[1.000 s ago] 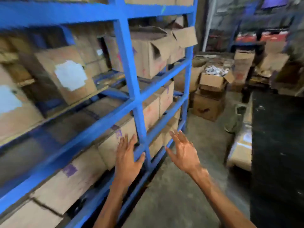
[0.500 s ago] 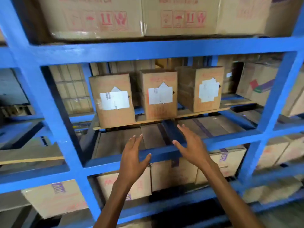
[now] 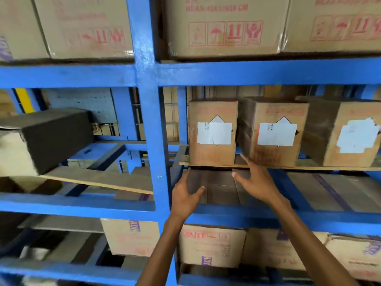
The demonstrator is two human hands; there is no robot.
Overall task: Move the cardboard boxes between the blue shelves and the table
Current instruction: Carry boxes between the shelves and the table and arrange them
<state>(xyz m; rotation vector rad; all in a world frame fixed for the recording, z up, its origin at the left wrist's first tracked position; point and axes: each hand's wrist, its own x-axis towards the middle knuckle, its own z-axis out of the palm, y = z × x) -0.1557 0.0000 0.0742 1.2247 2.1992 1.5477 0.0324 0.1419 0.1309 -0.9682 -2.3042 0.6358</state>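
Three upright cardboard boxes with white labels stand side by side on a wooden board inside the blue shelves (image 3: 147, 129): a left box (image 3: 213, 133), a middle box (image 3: 275, 132) and a right box (image 3: 348, 135). My left hand (image 3: 186, 196) is open, fingers spread, just below and in front of the left box. My right hand (image 3: 257, 180) is open too, its fingertips close to the gap between the left and middle boxes. Neither hand holds anything. The table is out of view.
Large cardboard cartons (image 3: 222, 27) with red handling symbols fill the shelf above. Flat cartons (image 3: 212, 245) lie on the shelves below. A dark box (image 3: 53, 137) sits on a tilted board in the left bay. A blue upright post stands left of my hands.
The view turned from the aisle to face the shelves and moved closer. Both open hands rose from the lower beam toward the left labelled box.
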